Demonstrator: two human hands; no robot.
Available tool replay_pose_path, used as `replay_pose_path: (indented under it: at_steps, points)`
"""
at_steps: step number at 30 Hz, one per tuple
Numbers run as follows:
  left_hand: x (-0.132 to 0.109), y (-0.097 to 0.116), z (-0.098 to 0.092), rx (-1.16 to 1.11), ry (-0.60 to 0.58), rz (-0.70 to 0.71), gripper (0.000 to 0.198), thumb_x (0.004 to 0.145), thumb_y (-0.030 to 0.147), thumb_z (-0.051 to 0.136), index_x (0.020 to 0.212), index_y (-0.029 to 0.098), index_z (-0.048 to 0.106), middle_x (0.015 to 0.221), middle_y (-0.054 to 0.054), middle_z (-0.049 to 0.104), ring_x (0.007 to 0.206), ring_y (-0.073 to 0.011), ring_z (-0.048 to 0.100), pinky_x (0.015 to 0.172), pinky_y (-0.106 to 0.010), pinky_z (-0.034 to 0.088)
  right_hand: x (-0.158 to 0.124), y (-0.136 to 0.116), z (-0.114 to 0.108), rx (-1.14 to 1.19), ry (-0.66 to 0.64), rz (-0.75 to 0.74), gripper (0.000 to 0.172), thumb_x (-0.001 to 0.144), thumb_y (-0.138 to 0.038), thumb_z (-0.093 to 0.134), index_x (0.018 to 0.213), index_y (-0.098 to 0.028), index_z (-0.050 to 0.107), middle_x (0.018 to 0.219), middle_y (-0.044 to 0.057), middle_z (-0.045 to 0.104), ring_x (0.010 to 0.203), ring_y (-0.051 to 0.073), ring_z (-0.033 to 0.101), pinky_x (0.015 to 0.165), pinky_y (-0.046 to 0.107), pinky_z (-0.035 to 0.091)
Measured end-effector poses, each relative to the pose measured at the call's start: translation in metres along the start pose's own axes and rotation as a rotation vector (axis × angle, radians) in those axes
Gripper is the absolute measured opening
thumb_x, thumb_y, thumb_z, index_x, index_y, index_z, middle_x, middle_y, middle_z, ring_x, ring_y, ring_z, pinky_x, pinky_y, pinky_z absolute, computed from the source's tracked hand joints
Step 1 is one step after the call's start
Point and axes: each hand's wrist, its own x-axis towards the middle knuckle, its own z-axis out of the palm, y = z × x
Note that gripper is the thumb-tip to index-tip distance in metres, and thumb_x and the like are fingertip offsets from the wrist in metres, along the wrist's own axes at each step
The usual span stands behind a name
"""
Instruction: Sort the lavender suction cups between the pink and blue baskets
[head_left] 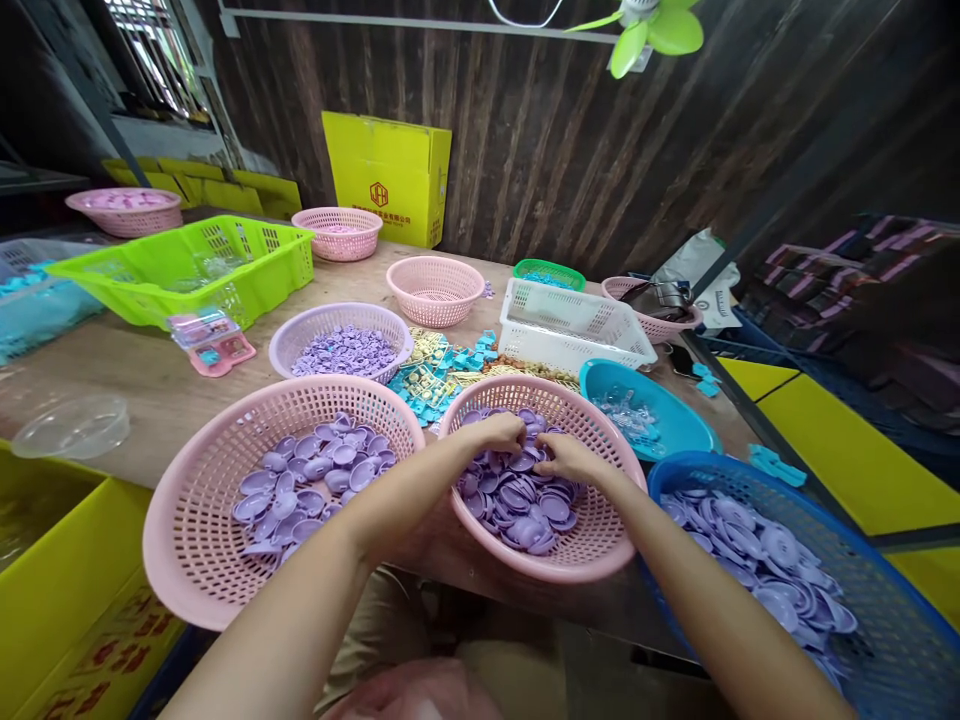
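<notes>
Forearms point(289, 590) carry left grip point(504, 433) and right grip point(568, 457), closure unclear, amid purple pieces point(529, 528); yellow box point(381, 165) reads "JFH".

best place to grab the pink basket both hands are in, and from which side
Probably by the near rim of the pink basket, coming from the person's side: the lip is rounded and bare there, while the larger pink basket crowds its left and the dark blue basket its right.
</notes>
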Motion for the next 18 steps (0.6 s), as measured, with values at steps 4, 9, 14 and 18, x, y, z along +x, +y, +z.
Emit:
replay_pose_path:
  at_steps: [4, 9, 14, 18]
  points:
    - [0.008, 0.002, 0.002, -0.033, 0.000, 0.009, 0.039, 0.094, 0.033, 0.025, 0.129, 0.035, 0.042, 0.134, 0.000, 0.044, 0.113, -0.0108, 0.048, 0.085, -0.018, 0.044, -0.008, 0.002, 0.000, 0.011, 0.023, 0.010, 0.026, 0.070, -0.025, 0.061, 0.094, -0.015, 0.060, 0.081, 0.005, 0.063, 0.073, 0.017, 0.056, 0.060, 0.023, 0.035]
    - [0.006, 0.001, 0.001, -0.041, 0.028, -0.003, 0.037, 0.092, 0.026, 0.032, 0.125, 0.032, 0.048, 0.119, -0.002, 0.057, 0.107, -0.0127, 0.052, 0.080, -0.019, 0.046, -0.015, 0.006, 0.004, 0.052, 0.043, -0.022, 0.026, 0.070, -0.026, 0.063, 0.092, -0.015, 0.059, 0.078, 0.003, 0.061, 0.069, 0.015, 0.054, 0.059, 0.022, 0.034]
    - [0.006, -0.035, -0.004, 0.042, 0.039, 0.081, 0.029, 0.083, 0.017, 0.046, 0.108, 0.023, 0.060, 0.077, 0.000, 0.065, 0.083, -0.0145, 0.057, 0.069, -0.019, 0.044, -0.020, 0.007, 0.003, 0.034, 0.045, -0.146, 0.006, 0.069, -0.016, 0.059, 0.074, -0.016, 0.058, 0.068, -0.001, 0.055, 0.065, 0.013, 0.048, 0.059, 0.022, 0.029]
    - [0.003, -0.068, -0.009, 0.206, 0.045, 0.027, 0.034, 0.081, 0.016, 0.047, 0.113, 0.024, 0.057, 0.087, -0.002, 0.065, 0.091, -0.0162, 0.056, 0.074, -0.020, 0.044, -0.024, 0.009, -0.003, 0.145, 0.043, -0.167, 0.010, 0.069, -0.020, 0.055, 0.061, -0.017, 0.051, 0.058, -0.003, 0.045, 0.058, 0.011, 0.041, 0.055, 0.023, 0.027]
